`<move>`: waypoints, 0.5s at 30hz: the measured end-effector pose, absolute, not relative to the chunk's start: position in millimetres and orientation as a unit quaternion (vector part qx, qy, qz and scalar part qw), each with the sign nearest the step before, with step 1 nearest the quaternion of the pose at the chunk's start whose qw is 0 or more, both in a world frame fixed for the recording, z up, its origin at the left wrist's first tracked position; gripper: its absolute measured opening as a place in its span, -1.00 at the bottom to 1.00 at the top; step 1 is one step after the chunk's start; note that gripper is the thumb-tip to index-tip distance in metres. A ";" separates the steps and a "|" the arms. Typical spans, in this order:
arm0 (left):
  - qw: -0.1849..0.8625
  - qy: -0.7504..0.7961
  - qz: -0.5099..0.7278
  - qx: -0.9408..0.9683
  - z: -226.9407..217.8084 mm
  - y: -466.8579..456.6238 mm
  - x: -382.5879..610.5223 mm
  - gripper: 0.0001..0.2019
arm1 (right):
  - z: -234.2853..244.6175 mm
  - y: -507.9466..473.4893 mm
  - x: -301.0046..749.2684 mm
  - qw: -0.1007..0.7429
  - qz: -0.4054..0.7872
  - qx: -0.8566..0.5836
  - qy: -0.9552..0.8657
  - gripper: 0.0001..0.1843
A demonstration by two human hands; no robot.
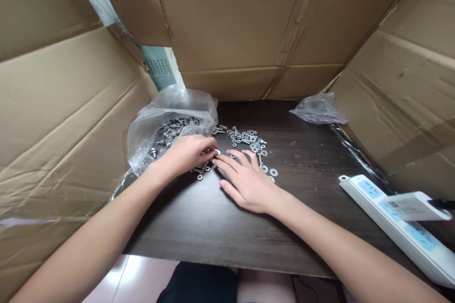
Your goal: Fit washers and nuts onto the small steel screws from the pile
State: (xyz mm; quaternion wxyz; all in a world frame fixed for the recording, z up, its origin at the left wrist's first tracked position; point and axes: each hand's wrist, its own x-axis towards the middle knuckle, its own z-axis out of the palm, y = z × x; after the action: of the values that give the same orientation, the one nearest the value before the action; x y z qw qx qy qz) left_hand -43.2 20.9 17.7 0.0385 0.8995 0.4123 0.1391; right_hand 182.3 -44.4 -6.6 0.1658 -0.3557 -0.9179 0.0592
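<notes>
My left hand (188,153) rests on the dark wooden table (213,227) with its fingers pinched together on a small washer at its fingertips. My right hand (245,180) lies flat beside it, fingers stretched out toward the same spot, touching the table next to a few loose bolts (201,170). A scatter of metal bolts, nuts and washers (249,139) lies just beyond both hands. To the left, a clear plastic bag (167,118) lies open with several more bolts inside.
Cardboard walls (64,118) enclose the table on the left, back and right. A second small plastic bag (316,110) sits at the back right. A white power strip (394,218) lies along the right edge, a flat white piece resting across it.
</notes>
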 end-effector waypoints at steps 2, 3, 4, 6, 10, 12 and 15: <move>0.053 0.407 0.161 0.897 18.2 21.6 -44.5 -0.84 | -7.8 -44.3 180.6 0.161 0.069 -0.358 -0.917 -0.44; 0.062 0.401 0.171 0.898 18.1 22.2 -45.2 -0.83 | -8.1 -43.9 180.2 0.160 0.074 -0.360 -0.916 -0.43; 0.070 0.392 0.184 0.898 17.9 22.7 -45.7 -0.84 | -8.2 -43.3 180.1 0.162 0.078 -0.361 -0.915 -0.42; 0.082 0.377 0.213 0.898 17.6 23.5 -45.9 -0.85 | -7.6 -42.1 180.8 0.170 0.080 -0.361 -0.913 -0.44; 0.099 0.351 0.256 0.895 19.0 20.9 -42.5 -0.87 | -5.5 -40.0 186.2 0.220 0.062 -0.374 -0.899 -0.54; 0.108 0.342 0.262 0.896 20.3 17.8 -39.5 -0.86 | -6.1 -38.7 190.0 0.244 0.054 -0.385 -0.888 -0.62; 0.113 0.337 0.269 0.895 21.1 13.3 -35.3 -0.85 | -8.6 -36.2 195.3 0.252 0.043 -0.398 -0.881 -0.70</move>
State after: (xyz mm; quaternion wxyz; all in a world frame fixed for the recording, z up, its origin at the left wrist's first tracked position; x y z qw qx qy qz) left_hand -35.3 13.3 21.1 0.1129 0.8949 0.3374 0.2693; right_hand 195.3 -36.2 -8.6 0.2525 -0.3985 -0.8807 0.0426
